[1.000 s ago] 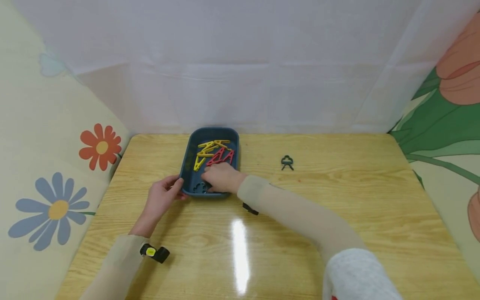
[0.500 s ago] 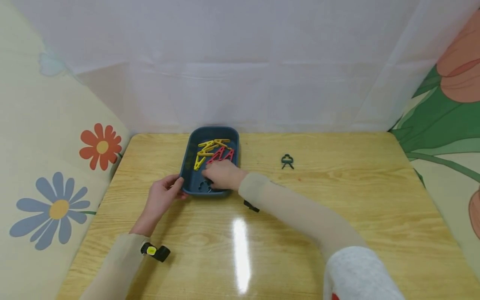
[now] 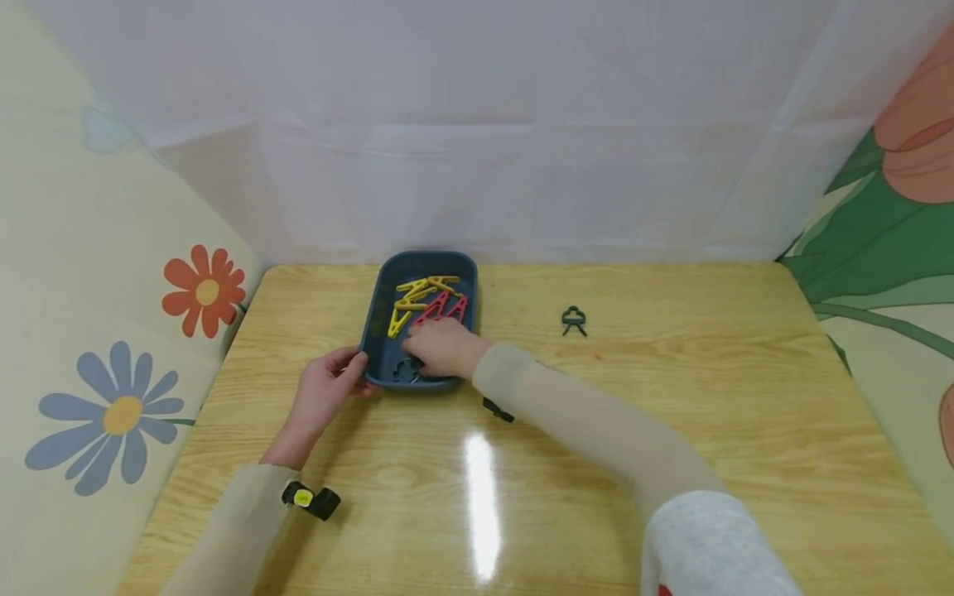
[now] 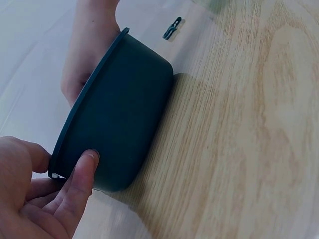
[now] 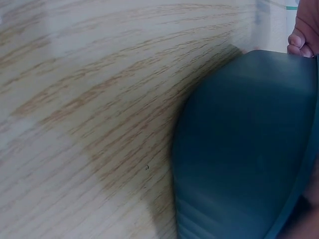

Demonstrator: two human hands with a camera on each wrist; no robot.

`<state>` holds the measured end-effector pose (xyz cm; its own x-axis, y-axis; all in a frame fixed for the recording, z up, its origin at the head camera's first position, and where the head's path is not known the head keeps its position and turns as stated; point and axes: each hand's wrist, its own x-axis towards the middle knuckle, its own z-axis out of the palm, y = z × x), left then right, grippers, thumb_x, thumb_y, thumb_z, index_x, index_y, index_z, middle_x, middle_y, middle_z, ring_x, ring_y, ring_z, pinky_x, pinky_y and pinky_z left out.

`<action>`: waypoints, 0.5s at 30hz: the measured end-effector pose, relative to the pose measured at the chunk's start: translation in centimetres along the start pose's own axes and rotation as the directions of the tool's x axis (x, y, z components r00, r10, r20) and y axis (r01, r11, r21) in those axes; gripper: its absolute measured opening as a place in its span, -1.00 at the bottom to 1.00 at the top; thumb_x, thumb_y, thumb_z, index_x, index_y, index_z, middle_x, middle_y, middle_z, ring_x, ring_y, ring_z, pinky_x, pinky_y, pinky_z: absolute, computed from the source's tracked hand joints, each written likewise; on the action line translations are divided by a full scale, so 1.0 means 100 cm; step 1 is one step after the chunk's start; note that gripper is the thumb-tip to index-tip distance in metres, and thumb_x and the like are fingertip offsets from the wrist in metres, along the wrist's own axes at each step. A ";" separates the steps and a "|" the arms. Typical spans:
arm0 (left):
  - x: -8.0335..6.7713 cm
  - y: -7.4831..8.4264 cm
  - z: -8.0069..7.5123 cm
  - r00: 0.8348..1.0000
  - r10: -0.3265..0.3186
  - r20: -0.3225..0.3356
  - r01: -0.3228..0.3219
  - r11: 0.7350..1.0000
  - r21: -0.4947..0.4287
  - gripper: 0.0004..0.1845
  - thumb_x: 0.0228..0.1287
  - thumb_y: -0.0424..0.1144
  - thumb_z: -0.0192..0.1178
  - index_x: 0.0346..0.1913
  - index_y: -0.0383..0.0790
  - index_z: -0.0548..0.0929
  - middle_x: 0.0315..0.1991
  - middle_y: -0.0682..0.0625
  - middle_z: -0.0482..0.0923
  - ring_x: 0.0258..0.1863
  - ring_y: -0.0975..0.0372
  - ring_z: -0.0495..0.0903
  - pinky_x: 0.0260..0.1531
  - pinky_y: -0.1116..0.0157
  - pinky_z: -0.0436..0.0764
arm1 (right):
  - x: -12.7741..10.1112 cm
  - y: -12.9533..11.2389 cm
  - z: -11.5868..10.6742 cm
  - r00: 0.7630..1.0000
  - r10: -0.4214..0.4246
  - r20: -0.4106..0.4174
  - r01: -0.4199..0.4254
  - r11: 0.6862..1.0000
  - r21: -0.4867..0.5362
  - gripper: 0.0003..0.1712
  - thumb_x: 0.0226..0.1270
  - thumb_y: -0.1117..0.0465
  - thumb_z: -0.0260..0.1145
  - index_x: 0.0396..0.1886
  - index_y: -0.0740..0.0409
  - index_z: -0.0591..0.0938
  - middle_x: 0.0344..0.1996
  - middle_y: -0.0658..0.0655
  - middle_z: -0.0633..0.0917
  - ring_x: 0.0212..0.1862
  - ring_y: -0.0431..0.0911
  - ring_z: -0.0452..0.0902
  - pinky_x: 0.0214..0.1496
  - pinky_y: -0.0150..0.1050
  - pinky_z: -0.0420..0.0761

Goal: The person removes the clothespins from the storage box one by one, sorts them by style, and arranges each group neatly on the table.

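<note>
A dark blue rectangular bin stands at the table's back, left of centre. My left hand grips its near left corner; in the left wrist view the thumb and fingers press its wall and rim. My right hand reaches into the near right part of the bin, fingers bent down, fingertips hidden. Beside them lies a dark clip; whether they pinch it is not visible. Several yellow clothespins and red clothespins lie farther back inside. In the right wrist view the bin's wall hides the right fingers.
Another dark clip lies on the wooden table, right of the bin. A white cloth hangs right behind the table's back edge. Flowered panels border both sides. Small wrist cameras are strapped to the forearms.
The dark clip beside my right fingers has shifted slightly rightward and back within the bin, and the right hand moved a little with it. The left hand keeps its grip on the corner.
</note>
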<state>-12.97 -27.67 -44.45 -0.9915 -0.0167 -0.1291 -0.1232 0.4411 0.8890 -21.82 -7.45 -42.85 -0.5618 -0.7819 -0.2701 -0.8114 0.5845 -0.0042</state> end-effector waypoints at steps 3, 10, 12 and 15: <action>0.000 0.000 0.000 1.000 0.000 -0.002 0.000 1.000 0.011 -0.50 0.68 -0.19 0.01 0.38 -0.57 0.45 -0.02 -0.48 0.65 -0.44 0.40 0.71 -0.31 0.41 0.78 | 0.000 0.000 0.000 1.000 0.000 0.004 0.000 1.000 -0.007 -0.52 0.48 -0.08 0.40 0.30 -0.09 0.63 0.21 -0.02 0.63 0.20 -0.11 0.58 0.18 -0.16 0.68; 0.000 -0.001 0.000 1.000 0.009 -0.001 -0.009 1.000 -0.003 -0.50 0.67 -0.21 0.03 0.36 -0.60 0.46 -0.06 -0.47 0.67 -0.46 0.39 0.71 -0.34 0.38 0.78 | -0.001 0.000 0.000 1.000 0.007 0.002 -0.007 1.000 -0.010 -0.53 0.48 -0.08 0.38 0.29 -0.07 0.63 0.20 -0.01 0.63 0.20 -0.11 0.58 0.17 -0.14 0.68; 0.000 -0.002 0.000 1.000 0.012 0.001 -0.012 1.000 -0.014 -0.50 0.66 -0.21 0.03 0.36 -0.61 0.45 -0.05 -0.48 0.67 -0.47 0.39 0.71 -0.34 0.37 0.79 | 0.000 0.001 -0.001 1.000 0.008 -0.003 -0.008 1.000 -0.015 -0.54 0.48 -0.08 0.38 0.28 -0.06 0.64 0.18 0.00 0.63 0.18 -0.12 0.58 0.14 -0.15 0.70; 0.000 -0.001 0.000 1.000 0.009 -0.001 -0.010 1.000 -0.024 -0.50 0.67 -0.21 0.03 0.37 -0.61 0.45 -0.03 -0.49 0.66 -0.46 0.39 0.71 -0.34 0.37 0.79 | 0.000 0.002 -0.001 1.000 0.009 -0.016 -0.010 1.000 -0.017 -0.54 0.48 -0.10 0.38 0.25 -0.05 0.64 0.16 0.01 0.64 0.16 -0.12 0.59 0.11 -0.15 0.70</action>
<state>-12.96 -27.75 -44.56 -0.9927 -0.0133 -0.1203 -0.1147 0.4200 0.9002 -22.01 -7.32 -42.71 -0.5719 -0.7798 -0.2546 -0.8087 0.5881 0.0151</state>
